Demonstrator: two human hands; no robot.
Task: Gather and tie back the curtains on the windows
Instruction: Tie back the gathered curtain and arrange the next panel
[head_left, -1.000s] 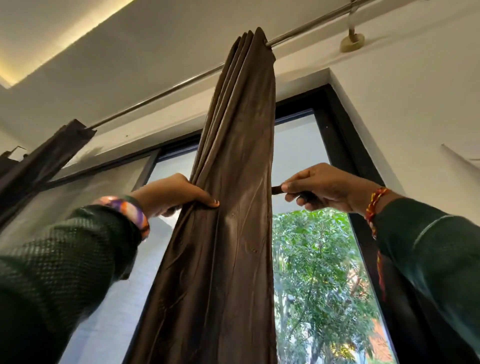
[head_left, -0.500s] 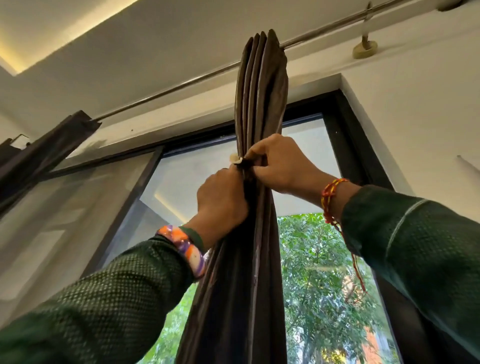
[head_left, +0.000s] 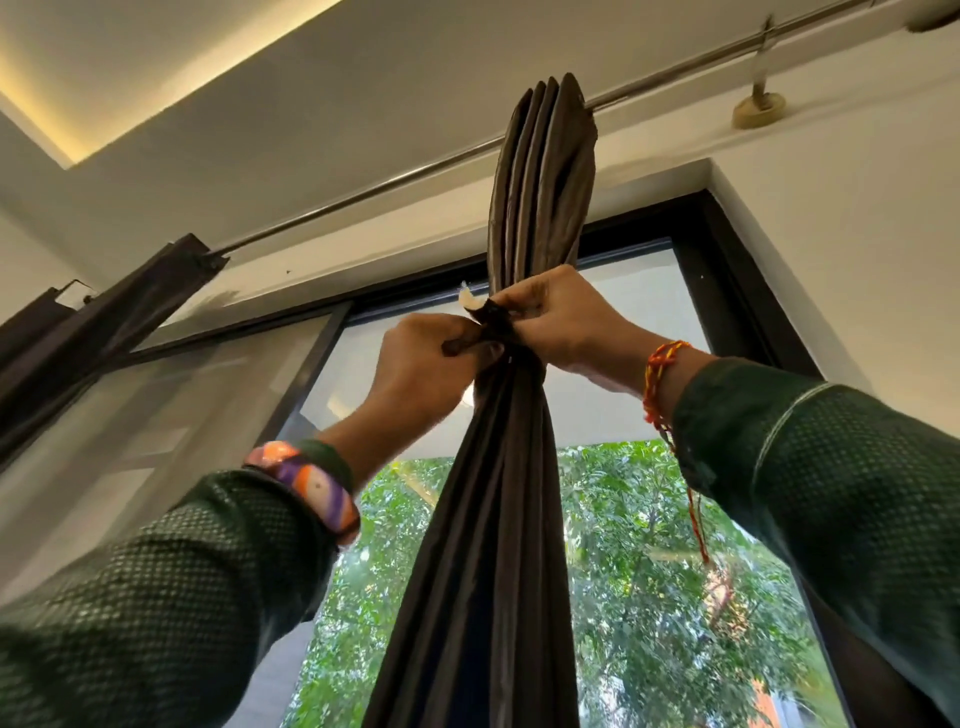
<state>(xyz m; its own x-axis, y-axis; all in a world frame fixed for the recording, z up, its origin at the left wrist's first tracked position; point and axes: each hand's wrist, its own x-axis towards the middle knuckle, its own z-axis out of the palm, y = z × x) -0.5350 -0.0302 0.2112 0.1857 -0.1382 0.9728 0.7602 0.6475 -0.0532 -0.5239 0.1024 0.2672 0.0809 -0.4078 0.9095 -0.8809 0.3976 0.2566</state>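
A dark brown curtain (head_left: 540, 171) hangs from a metal rod (head_left: 363, 195), bunched into a narrow column in front of the window. A dark tie-back strap (head_left: 491, 319) with a pale end wraps the bunch at its pinched waist. My left hand (head_left: 421, 369) grips one end of the strap on the left of the curtain. My right hand (head_left: 558, 322) pinches the other end against the curtain from the right. Both hands touch at the strap. The part of the strap behind the curtain is hidden.
A second dark curtain (head_left: 98, 327) hangs bunched at the far left of the rod. A black window frame (head_left: 727, 270) borders the glass, with green trees outside. A rod bracket (head_left: 756, 106) sits on the wall at the upper right.
The curtain went from loosely held and wide to tightly bunched. My right hand brought the strap around it and both hands met at the front, now pulling the ends.
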